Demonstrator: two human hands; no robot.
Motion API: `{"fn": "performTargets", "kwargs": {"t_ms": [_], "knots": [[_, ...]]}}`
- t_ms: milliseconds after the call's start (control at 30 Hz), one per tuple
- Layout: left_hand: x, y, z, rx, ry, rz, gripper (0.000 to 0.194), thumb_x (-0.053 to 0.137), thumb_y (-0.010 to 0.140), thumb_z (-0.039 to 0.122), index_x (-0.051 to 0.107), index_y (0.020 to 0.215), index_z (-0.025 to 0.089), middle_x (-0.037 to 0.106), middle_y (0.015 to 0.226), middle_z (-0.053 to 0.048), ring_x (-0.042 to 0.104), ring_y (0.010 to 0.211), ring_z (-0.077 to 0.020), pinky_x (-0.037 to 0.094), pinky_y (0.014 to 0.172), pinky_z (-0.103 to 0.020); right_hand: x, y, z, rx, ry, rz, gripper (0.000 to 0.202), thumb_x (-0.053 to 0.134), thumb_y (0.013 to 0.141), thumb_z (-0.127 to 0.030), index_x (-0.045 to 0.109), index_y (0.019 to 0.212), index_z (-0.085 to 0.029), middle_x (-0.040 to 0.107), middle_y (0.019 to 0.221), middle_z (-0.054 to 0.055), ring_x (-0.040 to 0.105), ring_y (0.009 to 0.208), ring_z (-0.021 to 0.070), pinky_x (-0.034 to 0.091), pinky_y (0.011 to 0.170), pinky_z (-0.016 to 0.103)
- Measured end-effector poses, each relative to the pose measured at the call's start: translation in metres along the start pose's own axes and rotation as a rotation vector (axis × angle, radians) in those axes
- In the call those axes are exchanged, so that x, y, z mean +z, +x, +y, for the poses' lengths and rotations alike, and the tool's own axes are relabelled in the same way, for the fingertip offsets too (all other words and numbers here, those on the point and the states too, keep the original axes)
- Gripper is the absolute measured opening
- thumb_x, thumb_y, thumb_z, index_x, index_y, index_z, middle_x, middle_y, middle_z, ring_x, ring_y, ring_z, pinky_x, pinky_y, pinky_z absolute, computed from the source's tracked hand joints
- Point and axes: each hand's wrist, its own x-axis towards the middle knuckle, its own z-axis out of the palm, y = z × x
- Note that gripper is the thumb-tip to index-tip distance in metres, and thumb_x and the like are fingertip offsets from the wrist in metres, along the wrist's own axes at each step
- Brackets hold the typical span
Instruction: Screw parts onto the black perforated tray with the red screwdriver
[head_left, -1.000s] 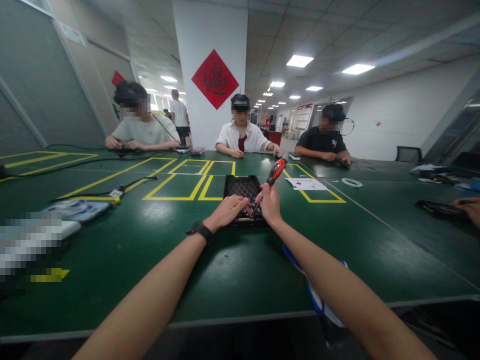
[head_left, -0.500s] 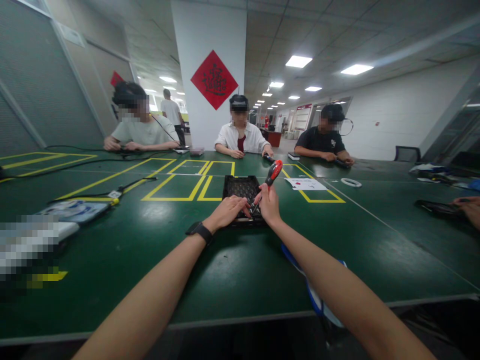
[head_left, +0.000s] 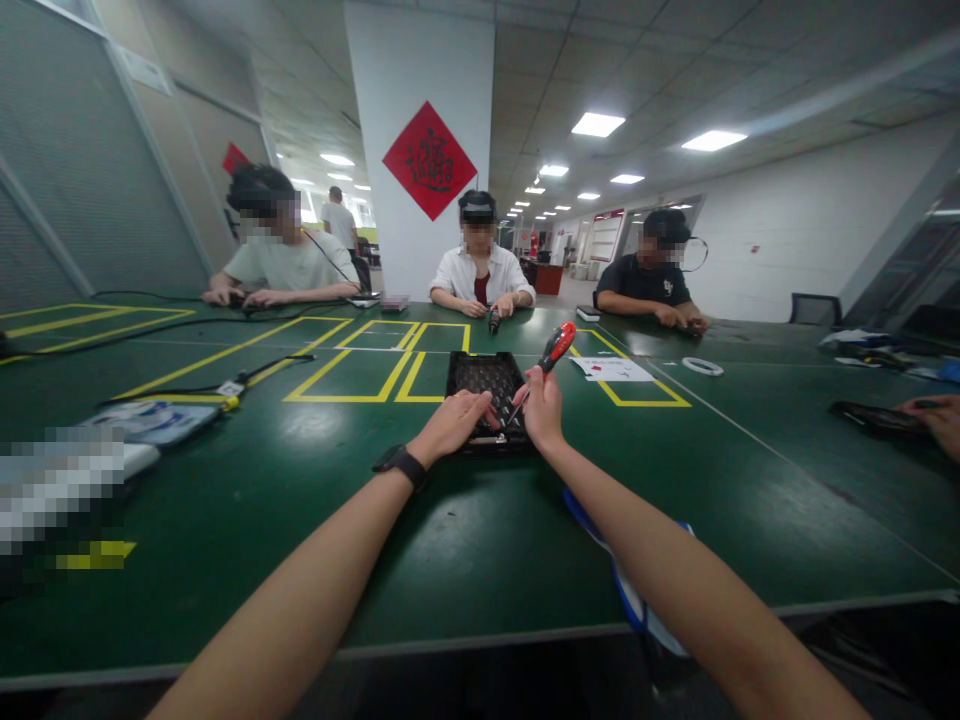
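Observation:
A black plastic case (head_left: 487, 372) with a patterned inner surface lies open-side up on the green table. My left hand (head_left: 459, 418) rests on its near left part, fingers stretched out over the inside; the thumb is hard to see. My right hand (head_left: 541, 408) is closed around a screwdriver (head_left: 556, 350) with a red and black handle, over the case's right edge. The handle tilts up and to the right, and the thin shaft points down into the case. Small silvery pieces (head_left: 500, 438) show near the case's front edge, too small to name.
Yellow tape outlines (head_left: 337, 398) mark the green table (head_left: 450, 560). A paper sheet (head_left: 611, 368) and a white ring (head_left: 703, 366) lie to the right. Blue-edged white items (head_left: 630, 590) sit under my right forearm. Cables (head_left: 259, 374) run on the left. Several people sit around the table.
The screwdriver handle has tipped slightly to the right and down, with my right hand shifting a little. My left hand stays nearly in place. The person opposite has brought both hands together.

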Motion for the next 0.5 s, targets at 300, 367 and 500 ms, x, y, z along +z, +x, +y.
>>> {"fn": "performTargets", "kwargs": {"t_ms": [300,367,500], "knots": [[0.001,0.004,0.007,0.092,0.12,-0.021,0.035,0.046,0.079,0.045,0.067,0.077,0.016,0.065,0.08,-0.005,0.055,0.078,-0.0158,0.039,0.076,-0.025,0.001,-0.001,-0.006,-0.014,0.027,-0.027,0.041,0.029,0.085,-0.052,0.048,0.091,-0.016,0.052,0.047,-0.005,0.045,0.041,0.0084,0.036,0.049,0.02],[0.006,0.006,0.01,0.082,0.091,-0.014,0.029,0.057,0.072,0.043,0.065,0.079,0.016,0.064,0.077,-0.003,0.055,0.072,-0.0144,0.04,0.069,-0.024,0.001,-0.004,-0.012,-0.038,0.034,-0.057,0.039,0.03,0.084,-0.051,0.048,0.091,-0.016,0.052,0.048,-0.005,0.045,0.041,0.0081,0.036,0.049,0.019],[0.016,0.007,0.009,0.006,0.007,-0.002,0.029,0.061,0.068,0.042,0.062,0.071,0.013,0.059,0.064,0.0,0.051,0.059,-0.0113,0.037,0.057,-0.021,0.0,-0.009,-0.023,-0.078,0.065,-0.149,0.035,0.037,0.083,-0.049,0.047,0.094,-0.018,0.051,0.049,-0.005,0.046,0.041,0.0082,0.037,0.048,0.02]]}}
